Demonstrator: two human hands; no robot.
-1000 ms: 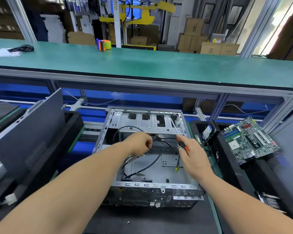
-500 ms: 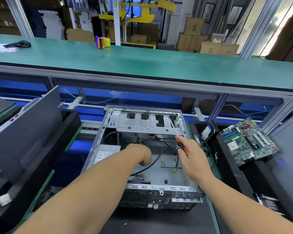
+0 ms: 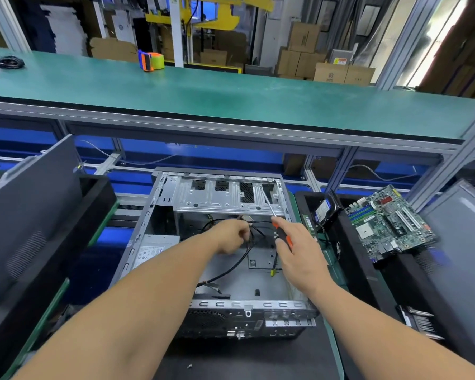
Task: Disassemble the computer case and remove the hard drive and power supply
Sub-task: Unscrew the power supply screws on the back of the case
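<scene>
Computer case (image 3: 231, 304): open on table, rigid, sharp-edged steel. Power supply (image 3: 154, 249): inside left, likely heavy; grasp body, not cables. Left hand (image 3: 232, 238) gripping black cables (image 3: 242, 260); right hand (image 3: 299, 252) holding screwdriver (image 3: 274, 223)

Our left arm: bare forearm entering from the lower left of the frame, running diagonally up to the centre. Our left hand (image 3: 232, 237): back of the hand toward the camera, fingers curled under and gripping a bundle of black cables (image 3: 254, 234) just above centre; the fingertips themselves are hidden. Our right arm: bare forearm entering from the lower right, angled up and leftward. Our right hand (image 3: 299, 252): right of centre, near the left hand but apart from it, fingers closed round the orange-and-black handle of a screwdriver (image 3: 281, 237), its shaft pointing toward the upper middle.
</scene>
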